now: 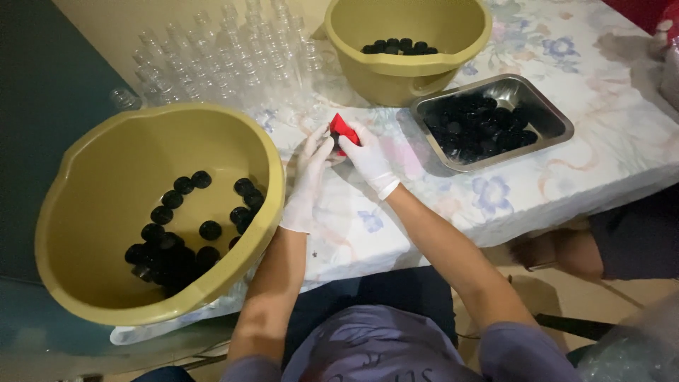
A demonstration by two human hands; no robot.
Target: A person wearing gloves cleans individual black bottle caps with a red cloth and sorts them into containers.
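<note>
- Pinching a small red piece (344,129) between both gloved hands — left hand (309,164) and right hand (368,160) — above the flowered tablecloth (537,191).
- Best kept low, close by the steel tray (559,122) of black caps (475,126).
- Steady with fingertips — no squeezing.

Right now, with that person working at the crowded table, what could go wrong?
The big basin of black caps seems to overhang the table edge; a nudge from the left hand might tip it. The empty clear bottles stand packed behind both hands; a reach could topple some. The small red piece could slip from the right hand.
</note>
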